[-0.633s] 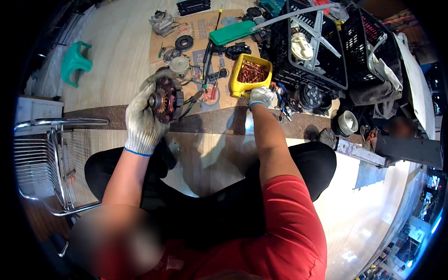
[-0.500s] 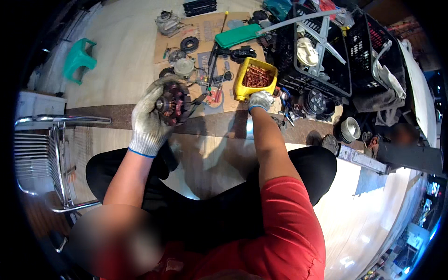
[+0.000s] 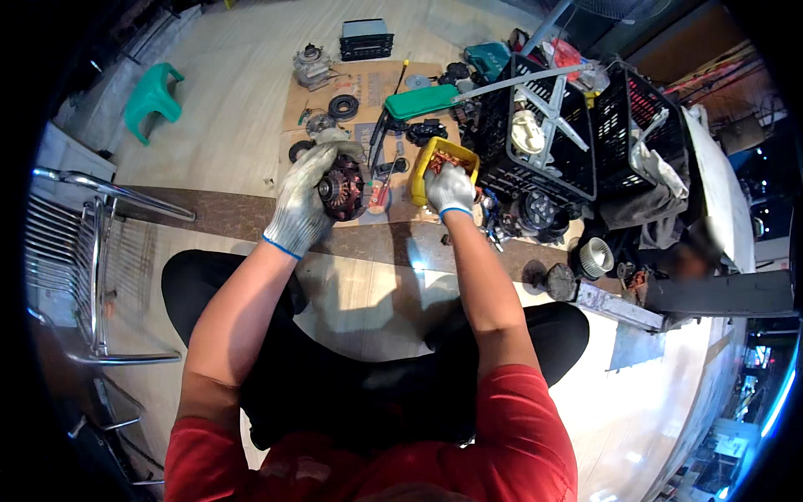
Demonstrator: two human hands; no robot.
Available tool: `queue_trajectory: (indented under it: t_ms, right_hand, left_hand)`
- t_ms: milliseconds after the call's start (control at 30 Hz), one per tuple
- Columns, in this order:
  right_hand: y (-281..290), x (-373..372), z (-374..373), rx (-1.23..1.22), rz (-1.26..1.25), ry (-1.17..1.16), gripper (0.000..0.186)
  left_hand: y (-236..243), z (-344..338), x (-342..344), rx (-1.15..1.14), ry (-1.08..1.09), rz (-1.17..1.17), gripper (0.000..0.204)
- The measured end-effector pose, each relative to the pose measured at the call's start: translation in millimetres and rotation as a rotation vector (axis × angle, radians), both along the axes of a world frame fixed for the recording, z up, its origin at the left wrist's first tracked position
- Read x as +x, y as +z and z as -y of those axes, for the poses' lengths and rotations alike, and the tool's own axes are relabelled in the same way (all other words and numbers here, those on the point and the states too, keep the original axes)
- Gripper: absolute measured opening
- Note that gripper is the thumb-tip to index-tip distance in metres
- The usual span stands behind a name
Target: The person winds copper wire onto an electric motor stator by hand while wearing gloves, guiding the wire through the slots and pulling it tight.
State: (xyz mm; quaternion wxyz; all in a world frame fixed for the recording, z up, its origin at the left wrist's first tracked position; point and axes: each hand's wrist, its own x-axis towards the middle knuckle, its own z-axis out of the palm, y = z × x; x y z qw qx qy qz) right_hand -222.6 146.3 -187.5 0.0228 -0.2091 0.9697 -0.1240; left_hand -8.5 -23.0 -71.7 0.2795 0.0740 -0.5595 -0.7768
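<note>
My left hand, in a whitish knitted glove with a blue cuff, is closed around a round dark motor rotor with copper windings. A round hub with copper strips around it faces toward me. My right hand, in a matching glove, reaches over the near side of a cut-open yellow plastic tub. Its fingertips dip among the reddish copper pieces inside and are hidden, so their grip does not show. The tub stands on flattened cardboard beside the rotor.
Motor parts and a black ring lie on the cardboard, with a green flat-headed tool beyond the tub. Black plastic crates stand at the right. A metal chair and a green stool are at the left.
My right hand has gone from the tub's near rim to inside it, among the copper pieces. The rotor in my left hand has turned and come closer to the tub. The whole view has shifted.
</note>
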Motion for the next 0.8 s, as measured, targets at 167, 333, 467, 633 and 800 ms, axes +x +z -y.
queue_trajectory:
  t_ms: [167,333,467,633,800]
  right_hand:
    - [163,2,-34,-0.81,0.341,0.328,0.046]
    - [230,69,-56,-0.501,0.428,0.664,0.08]
    - [186,99,-66,-0.7,0.603,0.68,0.08]
    - [199,96,-67,-0.532,0.65,0.569,0.053]
    - [177,76,-84,-0.418,-0.019,1.079,0.02]
  left_hand:
    - [19,-20,-10,-0.473,0.068,0.034,0.027]
    - [45,-43,-8,-0.054,-0.125,0.182,0.028]
    - [48,-52,-11,-0.115,-0.225,0.147,0.025]
    - [44,-45,-9,-0.087,-0.228,0.271,0.027]
    - [33,-36,-10,0.034,-0.231,0.302,0.032]
